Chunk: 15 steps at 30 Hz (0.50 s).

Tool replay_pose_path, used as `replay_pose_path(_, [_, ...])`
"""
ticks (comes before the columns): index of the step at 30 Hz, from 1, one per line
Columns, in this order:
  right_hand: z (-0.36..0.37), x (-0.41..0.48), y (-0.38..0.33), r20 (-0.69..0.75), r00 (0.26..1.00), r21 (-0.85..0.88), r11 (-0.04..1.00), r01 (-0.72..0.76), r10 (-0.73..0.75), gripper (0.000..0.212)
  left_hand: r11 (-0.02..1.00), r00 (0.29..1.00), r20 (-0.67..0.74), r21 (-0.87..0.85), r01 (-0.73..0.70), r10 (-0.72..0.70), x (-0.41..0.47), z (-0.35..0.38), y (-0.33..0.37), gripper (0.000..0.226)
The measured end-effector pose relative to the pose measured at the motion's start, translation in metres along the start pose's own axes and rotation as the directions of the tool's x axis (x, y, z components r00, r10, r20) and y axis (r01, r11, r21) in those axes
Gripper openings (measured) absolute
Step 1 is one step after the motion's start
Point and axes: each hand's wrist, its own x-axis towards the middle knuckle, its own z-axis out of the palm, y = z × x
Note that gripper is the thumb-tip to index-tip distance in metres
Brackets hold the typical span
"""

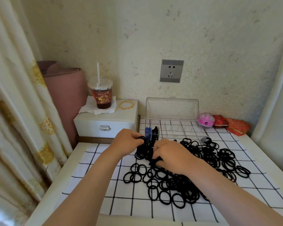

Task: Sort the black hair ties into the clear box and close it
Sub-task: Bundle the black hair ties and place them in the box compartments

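Sadly, cup label (102,97) illegible; left grip (127,139) holds ties (170,185).

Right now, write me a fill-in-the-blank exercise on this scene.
The lid of the clear box stands ____.
The hair ties heaped on the checked cloth are all ____.
Both the left hand and the right hand grip ____.
A white ____ pokes through the drink cup's top.
Missing words: open; black; hair ties; straw.

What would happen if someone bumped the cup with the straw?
The cup looks tall and narrow-based, so it could probably tip. It stands on a crumpled tissue, likely an unsteady footing. Its domed lid might limit spilling.
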Motion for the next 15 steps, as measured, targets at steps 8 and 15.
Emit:
replay_pose_path(8, [-0.008, -0.005, 0.013, 0.010, 0.938, 0.680, 0.685, -0.261, 0.347, 0.008, 0.996, 1.000, -0.011, -0.092, -0.004, 0.003, -0.003, 0.012, 0.005, 0.015])
replay_pose_path(15, [-0.020, -0.007, 0.022, 0.034, 0.877, 0.772, 0.545, -0.328, 0.480, 0.007, 0.980, 1.000, 0.012, -0.197, 0.010, -0.008, -0.003, 0.024, 0.009, 0.024])
